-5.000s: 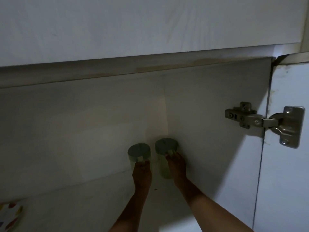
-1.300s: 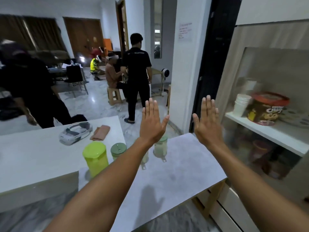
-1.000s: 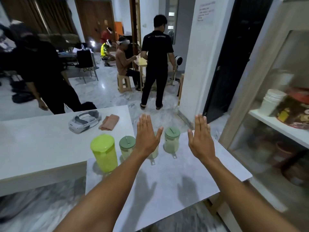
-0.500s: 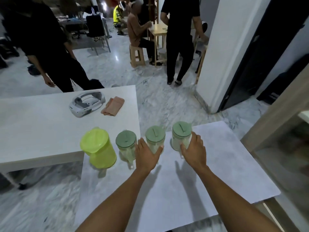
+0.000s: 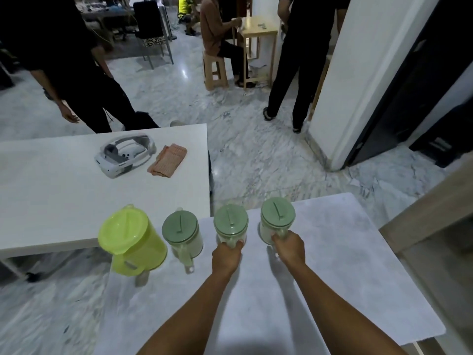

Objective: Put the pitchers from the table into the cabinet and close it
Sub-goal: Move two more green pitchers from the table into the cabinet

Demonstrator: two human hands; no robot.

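Note:
Several pitchers stand in a row on the grey table (image 5: 332, 290). A lime-yellow pitcher (image 5: 130, 239) is at the left, then a pale one with a sage-green lid (image 5: 182, 230). My left hand (image 5: 226, 254) is closed around the handle of the middle green-lidded pitcher (image 5: 230, 221). My right hand (image 5: 289, 248) grips the handle of the right green-lidded pitcher (image 5: 277, 216). Both pitchers still rest on the table. The cabinet's wooden frame (image 5: 430, 213) shows at the right edge; its inside is out of view.
A white table (image 5: 51, 196) to the left carries a white headset (image 5: 125, 156) and a folded orange cloth (image 5: 167, 160). A person in black (image 5: 64, 60) stands behind it. Another person stands by the white pillar (image 5: 358, 73); one more sits on a stool.
My view dropped toward the table. Both hands, open and raised a second ago, came down and closed on the handles of the two right-hand pitchers.

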